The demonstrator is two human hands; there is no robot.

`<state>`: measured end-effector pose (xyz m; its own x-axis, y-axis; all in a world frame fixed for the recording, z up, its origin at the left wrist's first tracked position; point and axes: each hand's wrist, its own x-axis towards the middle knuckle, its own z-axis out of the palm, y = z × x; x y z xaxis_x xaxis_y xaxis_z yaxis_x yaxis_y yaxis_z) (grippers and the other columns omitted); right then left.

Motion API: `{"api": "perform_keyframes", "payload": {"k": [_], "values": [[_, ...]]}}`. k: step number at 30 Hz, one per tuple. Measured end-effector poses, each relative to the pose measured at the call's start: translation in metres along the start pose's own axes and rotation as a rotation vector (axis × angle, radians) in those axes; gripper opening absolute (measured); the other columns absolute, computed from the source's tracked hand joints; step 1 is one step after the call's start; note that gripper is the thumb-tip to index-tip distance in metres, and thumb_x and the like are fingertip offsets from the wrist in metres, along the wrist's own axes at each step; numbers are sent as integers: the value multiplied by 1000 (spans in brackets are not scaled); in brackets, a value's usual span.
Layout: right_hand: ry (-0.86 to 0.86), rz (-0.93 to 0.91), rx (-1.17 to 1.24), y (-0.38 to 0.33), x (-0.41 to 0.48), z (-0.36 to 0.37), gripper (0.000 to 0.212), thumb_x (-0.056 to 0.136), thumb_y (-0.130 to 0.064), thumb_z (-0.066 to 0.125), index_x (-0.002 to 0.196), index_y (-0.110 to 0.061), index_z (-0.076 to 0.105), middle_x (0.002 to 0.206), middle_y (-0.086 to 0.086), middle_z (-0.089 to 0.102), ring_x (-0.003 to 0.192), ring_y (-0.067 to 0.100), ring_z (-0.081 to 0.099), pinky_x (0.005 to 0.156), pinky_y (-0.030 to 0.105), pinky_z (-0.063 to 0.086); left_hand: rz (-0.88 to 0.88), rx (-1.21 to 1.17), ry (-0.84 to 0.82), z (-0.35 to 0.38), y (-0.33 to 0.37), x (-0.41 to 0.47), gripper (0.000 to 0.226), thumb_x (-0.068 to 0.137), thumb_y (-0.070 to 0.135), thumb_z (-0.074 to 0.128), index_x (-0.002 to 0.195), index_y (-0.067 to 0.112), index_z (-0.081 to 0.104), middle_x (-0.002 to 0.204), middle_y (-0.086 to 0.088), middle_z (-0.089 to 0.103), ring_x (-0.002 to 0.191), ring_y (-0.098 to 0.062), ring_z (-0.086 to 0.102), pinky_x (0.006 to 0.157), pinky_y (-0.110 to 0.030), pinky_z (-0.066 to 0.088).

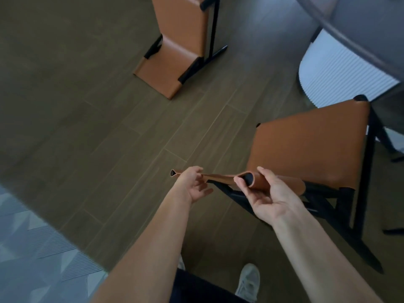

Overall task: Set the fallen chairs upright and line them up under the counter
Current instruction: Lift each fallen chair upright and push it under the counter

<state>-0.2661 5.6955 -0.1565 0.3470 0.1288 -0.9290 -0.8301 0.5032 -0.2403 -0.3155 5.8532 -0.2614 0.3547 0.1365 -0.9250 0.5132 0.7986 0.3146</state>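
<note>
A tan leather chair (312,149) with a black frame stands in front of me at the right, its seat facing up. I hold the top edge of its backrest (220,177) with both hands. My left hand (193,182) grips the left end of the backrest. My right hand (264,193) is curled round the right end, thumb over the black post. A second tan chair (179,47) lies fallen on the floor at the top centre, its black legs sticking out sideways.
The dark rounded counter edge (349,40) runs across the top right, with a white ribbed base (341,73) under it. Wood plank floor (87,106) fills the left and middle. A grey patterned rug (28,243) lies at the lower left. My shoe (248,281) is below.
</note>
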Motion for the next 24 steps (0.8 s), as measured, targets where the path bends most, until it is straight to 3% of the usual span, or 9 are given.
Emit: {"api": "perform_keyframes", "payload": {"k": [3,8,14,17,20,24], "values": [[-48,10,4,-47,-29,-38,31,79,-5,76,103,2,58,102,34,64,77,51,68,47,43,59,53,-45,-13,41,-26,-23,23,98,15,46,76,6,46,77,-11,48,69,-23,49,85,-43,47],[-135,-6,39,-121,-66,-97,39,82,-5,73,115,7,57,99,40,64,68,53,67,45,42,58,125,-71,-73,128,-62,-55,23,99,13,49,83,-2,47,81,-17,50,71,-29,55,77,-46,54],[-230,-16,92,-206,-98,-168,55,71,-6,75,117,16,52,97,43,63,76,50,70,46,36,58,148,130,-50,211,-85,-83,18,97,18,50,99,0,48,91,-20,55,72,-32,59,42,-40,55],[-228,-38,130,-242,-109,-205,58,73,-10,74,119,16,51,101,42,64,77,47,71,46,34,58,195,167,-65,249,-98,-92,14,92,10,50,102,0,48,97,-19,55,73,-30,60,46,-40,58],[-217,-72,180,-274,-114,-238,51,87,-19,70,123,13,50,98,41,65,75,42,73,44,29,57,261,128,-121,293,-109,-110,2,88,-4,46,89,-3,47,78,-20,53,66,-30,58,40,-36,55],[-157,-78,297,-302,-123,-270,47,90,-22,68,119,10,51,94,42,64,68,37,73,41,26,55,296,141,-166,336,-125,-129,12,86,-10,48,80,0,46,76,-21,54,67,-32,59,50,-42,57]]}}
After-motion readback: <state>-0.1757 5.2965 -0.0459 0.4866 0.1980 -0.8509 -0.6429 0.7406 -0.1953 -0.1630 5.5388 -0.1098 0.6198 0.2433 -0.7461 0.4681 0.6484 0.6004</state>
